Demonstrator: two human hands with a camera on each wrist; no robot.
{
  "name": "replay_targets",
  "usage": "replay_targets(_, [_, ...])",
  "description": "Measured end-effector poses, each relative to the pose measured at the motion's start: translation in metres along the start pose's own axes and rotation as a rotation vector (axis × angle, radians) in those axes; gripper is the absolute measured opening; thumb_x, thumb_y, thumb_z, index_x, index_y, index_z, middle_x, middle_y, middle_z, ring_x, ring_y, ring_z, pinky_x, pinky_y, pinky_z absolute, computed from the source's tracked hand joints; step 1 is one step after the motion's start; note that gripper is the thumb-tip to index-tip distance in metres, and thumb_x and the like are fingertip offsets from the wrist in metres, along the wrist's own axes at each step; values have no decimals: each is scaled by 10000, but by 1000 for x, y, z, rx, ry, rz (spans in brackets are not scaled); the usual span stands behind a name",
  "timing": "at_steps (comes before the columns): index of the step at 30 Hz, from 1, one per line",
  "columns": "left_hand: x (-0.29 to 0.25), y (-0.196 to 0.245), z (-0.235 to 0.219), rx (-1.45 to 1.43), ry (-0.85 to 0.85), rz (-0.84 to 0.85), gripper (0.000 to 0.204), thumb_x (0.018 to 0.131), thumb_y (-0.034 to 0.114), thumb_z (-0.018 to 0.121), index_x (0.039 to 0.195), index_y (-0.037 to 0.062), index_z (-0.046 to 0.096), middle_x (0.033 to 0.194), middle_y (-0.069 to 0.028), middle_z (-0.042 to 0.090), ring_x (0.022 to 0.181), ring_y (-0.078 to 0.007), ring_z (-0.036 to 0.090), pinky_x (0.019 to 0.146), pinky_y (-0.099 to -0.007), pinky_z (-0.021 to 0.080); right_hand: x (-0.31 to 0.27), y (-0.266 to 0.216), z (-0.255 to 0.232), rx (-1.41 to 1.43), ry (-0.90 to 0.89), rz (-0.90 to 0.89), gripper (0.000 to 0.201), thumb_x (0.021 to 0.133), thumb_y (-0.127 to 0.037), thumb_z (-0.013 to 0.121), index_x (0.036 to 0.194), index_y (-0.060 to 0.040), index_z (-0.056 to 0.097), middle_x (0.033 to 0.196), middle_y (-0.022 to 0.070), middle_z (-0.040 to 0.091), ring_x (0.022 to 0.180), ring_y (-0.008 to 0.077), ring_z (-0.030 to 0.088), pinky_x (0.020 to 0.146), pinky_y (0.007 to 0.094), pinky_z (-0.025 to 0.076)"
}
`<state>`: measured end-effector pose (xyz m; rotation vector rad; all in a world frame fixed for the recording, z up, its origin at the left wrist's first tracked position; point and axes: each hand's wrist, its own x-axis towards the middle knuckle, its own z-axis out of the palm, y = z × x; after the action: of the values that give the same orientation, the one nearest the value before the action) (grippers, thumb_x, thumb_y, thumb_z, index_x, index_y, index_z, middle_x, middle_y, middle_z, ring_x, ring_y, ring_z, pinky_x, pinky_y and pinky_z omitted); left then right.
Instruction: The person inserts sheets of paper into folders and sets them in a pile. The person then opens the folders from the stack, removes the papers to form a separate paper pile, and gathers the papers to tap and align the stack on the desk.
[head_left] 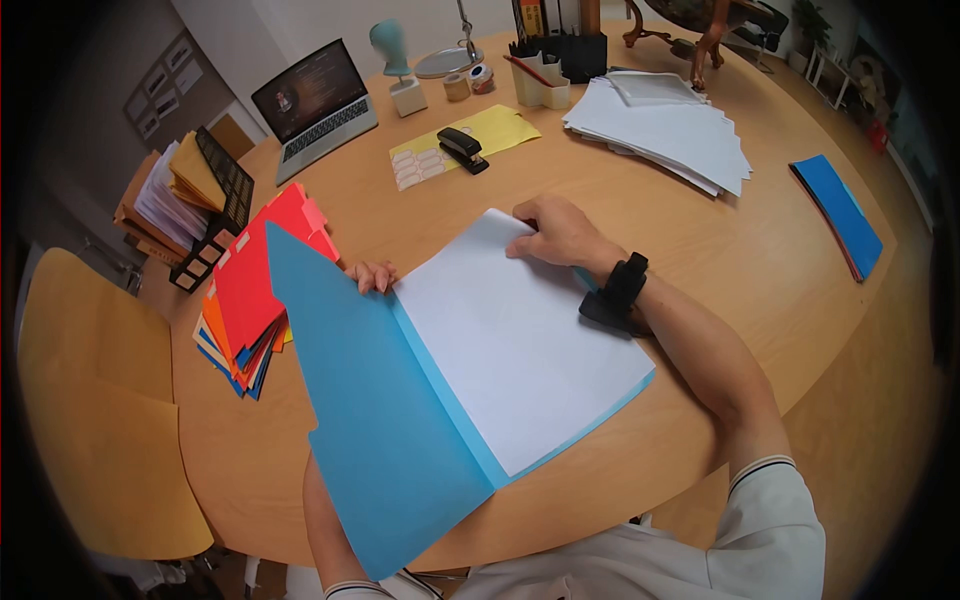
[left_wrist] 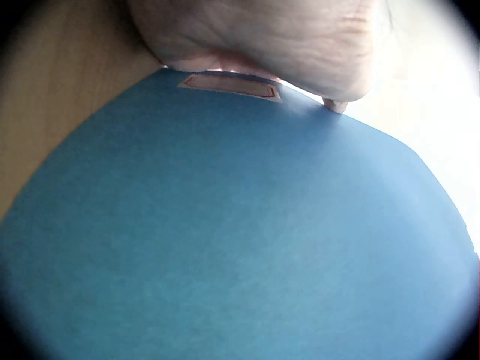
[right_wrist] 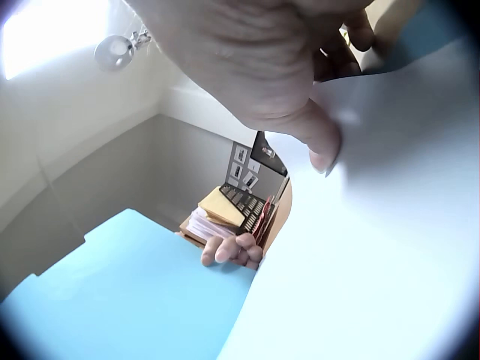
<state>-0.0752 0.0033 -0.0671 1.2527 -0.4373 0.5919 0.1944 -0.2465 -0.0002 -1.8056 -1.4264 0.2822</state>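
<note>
An open light-blue folder (head_left: 375,430) lies at the near side of the table, its left flap raised. White paper (head_left: 525,345) covers most of its right half. From behind the flap, my left hand (head_left: 372,276) grips the folder's top edge, fingertips showing over it. The left wrist view has this hand beside a small red-bordered label (left_wrist: 231,85) on the folder. My right hand (head_left: 562,232) pinches the paper's top edge, thumb on its face and fingers behind, as the right wrist view shows; the paper bends up there.
Red folders (head_left: 265,270) lie over other coloured ones at left, near a black file rack (head_left: 225,190). Farther back are a laptop (head_left: 315,105), a black stapler (head_left: 462,150) on yellow sheets, a pen holder (head_left: 540,85) and stacked white papers (head_left: 650,130). A blue folder (head_left: 840,215) lies right.
</note>
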Motion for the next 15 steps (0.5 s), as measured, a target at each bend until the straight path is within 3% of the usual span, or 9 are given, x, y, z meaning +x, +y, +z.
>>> replay_targets(1, [-1, -2, -5, -1, -1, 1, 197, 994, 305, 587, 900, 131, 590, 1008, -69, 637, 1045, -166, 503, 1022, -304, 318, 0, 1, -6, -1, 1, 0, 351, 727, -234, 845, 853, 65, 710, 669, 168, 626, 644, 271, 614, 620, 424, 448])
replay_targets(3, [-6, -7, -22, 20, -87, 49, 230, 1032, 331, 534, 912, 148, 604, 923, 23, 546, 1042, -196, 541, 1111, -423, 290, 4, 4, -21, 187, -15, 146, 270, 775, -174, 816, 877, 55, 713, 723, 101, 665, 690, 153, 624, 624, 342, 468])
replay_targets(4, [-6, -7, -24, 19, -88, 50, 230, 1032, 331, 534, 912, 148, 604, 923, 23, 546, 1042, -196, 541, 1111, -423, 290, 10, 29, -17, 279, 22, 183, 272, 767, -168, 805, 912, 49, 730, 781, 106, 696, 722, 159, 649, 674, 315, 512])
replay_targets(7, [-2, -5, -21, 22, -112, 33, 210, 1033, 329, 540, 941, 160, 623, 942, 32, 559, 1046, -194, 541, 1104, -411, 294, 6, 34, -33, 527, 186, 346, 263, 819, -148, 781, 953, 70, 723, 817, 100, 708, 734, 159, 663, 659, 317, 527])
replay_targets(8, [2, -2, -16, 6, -141, 31, 216, 1034, 310, 530, 932, 136, 606, 962, -27, 593, 1053, -182, 536, 1093, -361, 304, 4, 31, -37, 730, 274, 451, 235, 864, -109, 743, 989, 88, 711, 862, 99, 712, 741, 164, 664, 649, 320, 529])
replay_targets(9, [5, 1, -11, -9, -171, 29, 223, 1035, 290, 520, 922, 112, 590, 983, -87, 627, 1060, -171, 532, 1081, -310, 313, 4, 36, -42, 729, 274, 451, 235, 864, -109, 743, 989, 88, 711, 862, 99, 712, 741, 164, 664, 649, 320, 529])
replay_targets(12, [3, 1, -5, -42, -92, -7, 225, 1038, 296, 511, 925, 118, 590, 975, -83, 624, 1044, -170, 538, 1076, -314, 318, 4, 45, -61, 774, 636, 506, 201, 915, -63, 676, 1045, 91, 669, 890, 107, 700, 734, 169, 652, 684, 319, 531])
replay_targets(13, [2, 2, -2, -43, -92, -6, 225, 1038, 296, 511, 925, 118, 590, 975, -83, 624, 1044, -170, 538, 1076, -314, 318, 6, 54, -63, 773, 636, 506, 201, 915, -63, 676, 1045, 91, 669, 890, 107, 700, 734, 169, 652, 684, 319, 531])
replay_targets(15, [3, 5, 6, -6, 6, -26, 226, 1039, 305, 507, 922, 127, 582, 962, -75, 619, 1032, -171, 532, 1064, -321, 324, 11, 88, -72, 807, 1014, 466, 170, 907, -72, 686, 968, 77, 633, 808, 88, 661, 650, 163, 608, 608, 307, 504])
